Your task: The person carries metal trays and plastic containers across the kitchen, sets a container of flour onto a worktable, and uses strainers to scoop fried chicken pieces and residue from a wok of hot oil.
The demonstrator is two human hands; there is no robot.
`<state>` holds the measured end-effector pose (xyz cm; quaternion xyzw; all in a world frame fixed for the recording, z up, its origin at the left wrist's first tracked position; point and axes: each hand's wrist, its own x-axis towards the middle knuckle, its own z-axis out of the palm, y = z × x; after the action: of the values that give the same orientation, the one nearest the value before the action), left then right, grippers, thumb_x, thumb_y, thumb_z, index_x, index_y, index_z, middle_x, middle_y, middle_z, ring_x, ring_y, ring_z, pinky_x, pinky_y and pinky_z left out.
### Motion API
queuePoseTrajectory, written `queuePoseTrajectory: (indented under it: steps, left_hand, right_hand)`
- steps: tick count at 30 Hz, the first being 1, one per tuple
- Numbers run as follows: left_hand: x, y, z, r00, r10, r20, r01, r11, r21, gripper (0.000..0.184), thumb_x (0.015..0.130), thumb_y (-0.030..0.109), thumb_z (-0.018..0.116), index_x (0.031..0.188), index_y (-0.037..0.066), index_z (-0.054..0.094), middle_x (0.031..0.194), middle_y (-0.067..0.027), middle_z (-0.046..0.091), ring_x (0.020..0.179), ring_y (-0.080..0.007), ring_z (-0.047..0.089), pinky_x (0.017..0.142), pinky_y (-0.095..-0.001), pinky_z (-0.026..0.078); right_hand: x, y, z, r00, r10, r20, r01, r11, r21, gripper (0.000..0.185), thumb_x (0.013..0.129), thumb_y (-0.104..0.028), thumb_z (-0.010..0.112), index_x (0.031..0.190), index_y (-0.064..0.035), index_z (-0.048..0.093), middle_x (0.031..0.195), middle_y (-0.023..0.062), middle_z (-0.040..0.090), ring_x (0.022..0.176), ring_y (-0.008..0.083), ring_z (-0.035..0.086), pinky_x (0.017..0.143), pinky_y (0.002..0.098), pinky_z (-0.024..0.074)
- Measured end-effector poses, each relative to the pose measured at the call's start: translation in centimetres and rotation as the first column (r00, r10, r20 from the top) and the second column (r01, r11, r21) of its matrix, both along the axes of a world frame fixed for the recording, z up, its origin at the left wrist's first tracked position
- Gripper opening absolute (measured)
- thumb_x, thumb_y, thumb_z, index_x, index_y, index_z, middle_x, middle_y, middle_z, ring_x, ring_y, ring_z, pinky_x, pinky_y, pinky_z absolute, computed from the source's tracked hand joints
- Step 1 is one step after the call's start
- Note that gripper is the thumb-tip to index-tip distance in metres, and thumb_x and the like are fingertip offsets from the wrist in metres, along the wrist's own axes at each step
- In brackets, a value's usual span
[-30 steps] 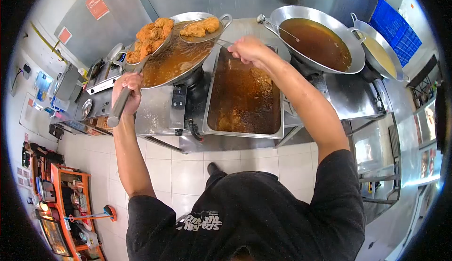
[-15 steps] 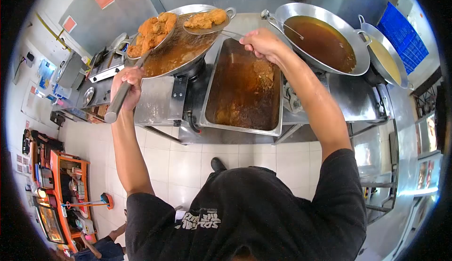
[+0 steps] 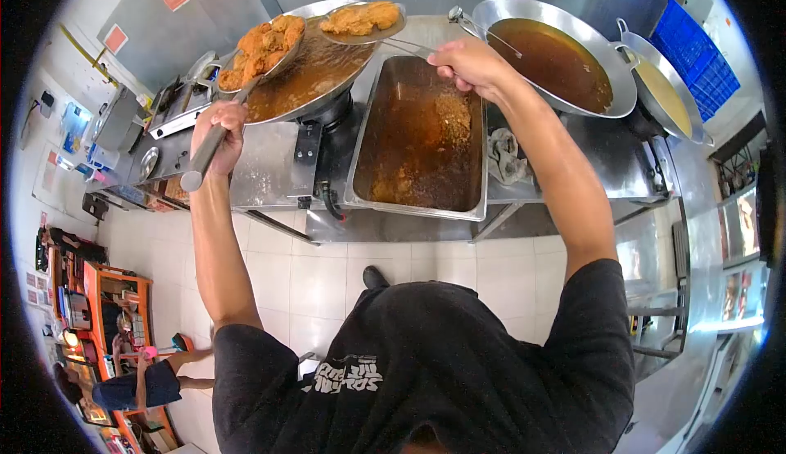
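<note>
A steel table (image 3: 266, 171) runs across the scene — in its middle, a deep rectangular tray (image 3: 413, 208); just right of that, a crumpled cloth (image 3: 508, 159); to the left, a dark burner (image 3: 332, 112).

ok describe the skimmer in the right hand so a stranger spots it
On the steel counter, find the leftmost big wok. At its far right edge is a round skimmer, held by the right hand. It carries a small golden fried portion, whereas the strainer in the left hand is heaped.
</note>
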<state>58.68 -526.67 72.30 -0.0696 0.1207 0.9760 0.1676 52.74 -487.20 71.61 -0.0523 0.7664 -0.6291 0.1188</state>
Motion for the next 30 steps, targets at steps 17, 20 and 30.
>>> queuePoseTrajectory:
  steps: [17, 20, 30]
  left_hand:
    - [6.8, 5.3, 2.3, 0.969, -0.246, 0.022, 0.247, 0.968, -0.049, 0.019, 0.091, 0.006, 0.036, 0.103, -0.008, 0.035, 0.067, 0.0006, 0.037, 0.049, -0.0067, 0.041, 0.044, -0.0232, 0.037]
    - [9.2, 6.7, 2.5, 0.955, -0.294, 0.034, 0.296, 0.953, -0.064, 0.023, 0.092, 0.009, 0.034, 0.105, -0.010, 0.038, 0.068, 0.0002, 0.037, 0.048, -0.0071, 0.041, 0.044, -0.0245, 0.038]
    - [16.1, 11.0, 2.4, 0.905, -0.393, 0.166, 0.420, 0.887, -0.190, 0.024, 0.091, 0.008, 0.037, 0.108, -0.006, 0.044, 0.063, 0.0021, 0.037, 0.042, -0.0030, 0.036, 0.038, -0.0229, 0.037]
  right_hand:
    - [11.6, 12.9, 7.4, 0.987, -0.069, -0.147, 0.088, 0.988, 0.125, 0.040, 0.085, -0.024, 0.059, 0.115, 0.0016, 0.052, 0.055, -0.0086, 0.043, 0.038, -0.0013, 0.030, 0.034, 0.0141, 0.0224]
    - [12.8, 14.2, 8.0, 0.983, -0.081, -0.167, 0.102, 0.987, 0.124, 0.040, 0.086, -0.025, 0.058, 0.115, 0.0019, 0.051, 0.054, -0.0083, 0.041, 0.038, -0.0010, 0.029, 0.034, 0.0150, 0.0222]
    - [17.1, 15.1, 7.9, 0.980, -0.051, -0.194, 0.071, 0.993, 0.099, 0.029, 0.084, -0.027, 0.060, 0.101, -0.0021, 0.057, 0.054, -0.0093, 0.044, 0.039, -0.0021, 0.030, 0.035, 0.0137, 0.0215]
